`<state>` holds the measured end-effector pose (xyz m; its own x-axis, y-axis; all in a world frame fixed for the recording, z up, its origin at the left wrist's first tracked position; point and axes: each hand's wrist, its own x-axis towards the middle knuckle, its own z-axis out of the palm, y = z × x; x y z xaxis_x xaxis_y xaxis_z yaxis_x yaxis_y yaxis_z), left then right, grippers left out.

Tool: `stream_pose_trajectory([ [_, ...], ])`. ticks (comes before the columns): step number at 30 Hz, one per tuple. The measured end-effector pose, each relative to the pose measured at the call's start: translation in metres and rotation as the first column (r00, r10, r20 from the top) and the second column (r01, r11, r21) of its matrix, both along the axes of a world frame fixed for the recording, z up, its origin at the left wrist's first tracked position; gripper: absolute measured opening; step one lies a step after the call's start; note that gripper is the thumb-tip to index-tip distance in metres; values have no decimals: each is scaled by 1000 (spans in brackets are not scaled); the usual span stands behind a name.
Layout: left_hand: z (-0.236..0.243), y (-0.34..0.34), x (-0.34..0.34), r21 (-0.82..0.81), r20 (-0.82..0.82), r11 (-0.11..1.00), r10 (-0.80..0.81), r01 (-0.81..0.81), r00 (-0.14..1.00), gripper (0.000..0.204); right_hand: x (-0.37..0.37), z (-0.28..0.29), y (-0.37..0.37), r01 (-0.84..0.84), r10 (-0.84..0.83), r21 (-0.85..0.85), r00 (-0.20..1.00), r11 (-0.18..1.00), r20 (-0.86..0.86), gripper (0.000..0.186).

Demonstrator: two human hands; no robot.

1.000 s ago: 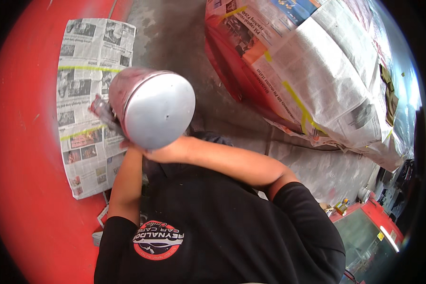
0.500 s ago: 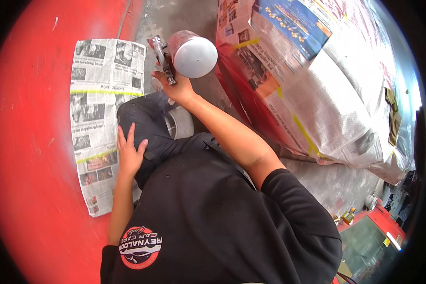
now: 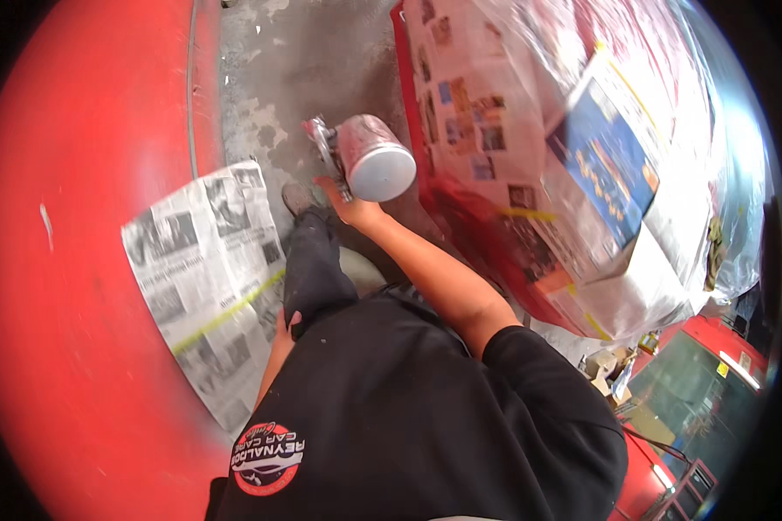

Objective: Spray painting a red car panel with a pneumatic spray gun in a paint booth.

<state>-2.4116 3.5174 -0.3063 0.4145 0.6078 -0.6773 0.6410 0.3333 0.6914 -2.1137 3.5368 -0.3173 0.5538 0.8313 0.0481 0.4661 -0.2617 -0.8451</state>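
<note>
My right hand (image 3: 354,208) is closed on the grip of a paint spray gun (image 3: 325,148). The gun's metal body points away from me. A large round cup (image 3: 367,137) with a pale grey lid sits on its right side, streaked with red. Low at my left, my left hand (image 3: 288,330) lies against my dark trouser leg (image 3: 308,269); its thumb shows, but most of its fingers are hidden. Just left of that leg is a newspaper sheet (image 3: 222,269) with yellow tape across it, against a red painted panel (image 3: 78,260).
A red car body (image 3: 469,217) masked with newspaper, tape and clear plastic stands on the right. Bare grey concrete floor (image 3: 278,52) runs between it and the red panel. At the lower right are another red vehicle (image 3: 695,391) and cardboard boxes (image 3: 606,365).
The spray gun in my right hand sits lower and slightly further right in view. My left hand has slid down from the knee, where its fingers were spread. The whole view has shifted.
</note>
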Motion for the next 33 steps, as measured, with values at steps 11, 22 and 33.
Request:
stream_pose_trajectory([
  [11, 24, 176, -23, -334, -161, 942, -19, -36, 987, 55, 58, -39, 143, 176, -201, -113, 939, 978, -280, 37],
  [22, 0, 359, 70, -71, -173, 913, -408, 402, 896, 36, 95, -37, 203, 377, -395, -119, 880, 918, -262, 38],
  [33, 3, 552, 296, -40, -185, 628, -769, 777, 612, 46, 162, -30, 267, 470, -558, -309, 751, 827, -352, 32],
])
